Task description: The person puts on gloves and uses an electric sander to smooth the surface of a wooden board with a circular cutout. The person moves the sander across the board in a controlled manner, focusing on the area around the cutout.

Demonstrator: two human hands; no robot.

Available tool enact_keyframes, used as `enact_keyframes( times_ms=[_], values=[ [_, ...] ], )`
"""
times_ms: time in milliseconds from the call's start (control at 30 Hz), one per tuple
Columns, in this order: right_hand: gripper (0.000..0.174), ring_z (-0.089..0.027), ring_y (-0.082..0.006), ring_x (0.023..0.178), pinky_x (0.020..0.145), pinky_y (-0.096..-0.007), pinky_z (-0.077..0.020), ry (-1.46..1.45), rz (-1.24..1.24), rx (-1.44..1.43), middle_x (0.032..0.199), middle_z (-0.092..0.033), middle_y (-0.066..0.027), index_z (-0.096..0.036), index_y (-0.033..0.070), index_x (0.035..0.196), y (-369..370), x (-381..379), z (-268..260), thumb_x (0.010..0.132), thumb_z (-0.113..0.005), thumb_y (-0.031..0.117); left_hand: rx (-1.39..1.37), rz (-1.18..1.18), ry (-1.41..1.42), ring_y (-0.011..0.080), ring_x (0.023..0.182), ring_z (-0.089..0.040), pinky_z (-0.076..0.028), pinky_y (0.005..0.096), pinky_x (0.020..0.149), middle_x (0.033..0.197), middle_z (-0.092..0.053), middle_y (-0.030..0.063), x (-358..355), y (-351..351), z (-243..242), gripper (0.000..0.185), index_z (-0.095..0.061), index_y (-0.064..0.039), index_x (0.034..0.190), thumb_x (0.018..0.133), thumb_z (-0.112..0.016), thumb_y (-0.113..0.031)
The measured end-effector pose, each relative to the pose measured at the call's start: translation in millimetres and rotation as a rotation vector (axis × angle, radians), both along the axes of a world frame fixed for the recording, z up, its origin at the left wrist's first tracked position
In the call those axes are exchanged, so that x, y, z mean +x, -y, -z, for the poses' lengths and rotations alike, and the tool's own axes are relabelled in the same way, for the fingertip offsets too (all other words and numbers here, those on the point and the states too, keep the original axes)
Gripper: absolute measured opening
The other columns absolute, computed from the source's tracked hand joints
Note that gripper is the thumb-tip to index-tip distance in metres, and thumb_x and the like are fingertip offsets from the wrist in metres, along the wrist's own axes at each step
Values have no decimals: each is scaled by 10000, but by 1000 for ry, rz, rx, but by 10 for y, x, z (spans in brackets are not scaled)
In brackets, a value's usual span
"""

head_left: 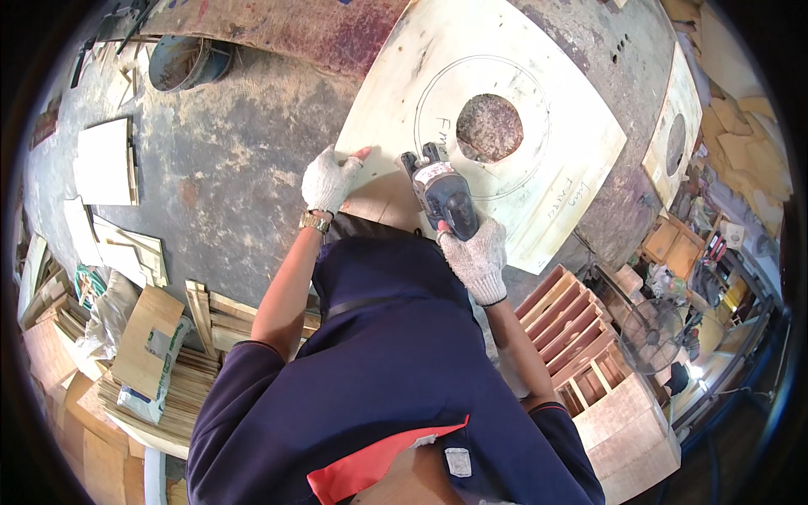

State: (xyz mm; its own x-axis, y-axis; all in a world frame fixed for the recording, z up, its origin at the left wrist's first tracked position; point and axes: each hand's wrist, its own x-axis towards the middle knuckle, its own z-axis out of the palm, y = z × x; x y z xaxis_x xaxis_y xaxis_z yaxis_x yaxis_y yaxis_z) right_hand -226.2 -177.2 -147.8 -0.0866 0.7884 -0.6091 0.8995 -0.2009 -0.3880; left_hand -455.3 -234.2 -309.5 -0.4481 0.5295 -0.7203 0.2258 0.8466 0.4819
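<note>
A pale plywood sheet lies before me on a stained work surface; it has a round hole, pencilled circles around the hole and some handwriting. My right hand, in a white knitted glove, grips a dark handheld power tool, which is over the near part of the sheet, left of and nearer than the hole. The tool's working end points away from me; whether it touches the wood I cannot tell. My left hand, in a similar glove with fingertips bare, rests at the sheet's left edge with the thumb on top. Its fingers are partly hidden.
A second plywood piece with a hole lies at the right. A metal bucket stands upper left. Wood offcuts lie on the floor at left. Stacked wooden frames and a fan are at lower right, wood strips lower left.
</note>
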Motion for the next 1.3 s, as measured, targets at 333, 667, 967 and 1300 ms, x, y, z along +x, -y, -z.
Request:
enact_keyframes(
  times_ms=[333,667,967,1300],
  values=[
    [370,-758,-406,860,774,-476,-587,81,-16,78,875,-768,-212,-778,23,1013,55,-31,78,791,-836,313,37,11,-25,356,852,-770,-584,441,778,849,-778,162,9,44,69,685,-777,-31,1040,857,-738,-690],
    [366,-770,-389,843,753,-466,-599,19,35,18,846,-769,-206,-780,25,1003,13,-97,-26,813,-790,338,142,-40,-62,361,788,-767,-581,445,738,826,-769,192,75,145,210,676,-770,-16,1007,843,-762,-671],
    [349,-749,-368,897,839,-485,-587,-15,-57,-110,907,-764,-156,-727,94,1058,229,74,-33,765,-824,257,227,-161,-21,283,758,-741,-559,412,742,825,-765,161,276,640,233,680,-766,-2,1037,846,-785,-654],
    [402,-722,-429,935,851,-527,-578,-69,-103,-75,961,-740,-249,-714,53,1070,321,417,78,777,-801,315,284,-390,-7,222,762,-714,-558,393,764,840,-772,153,767,910,364,718,-756,49,1065,836,-814,-630]
  ],
)
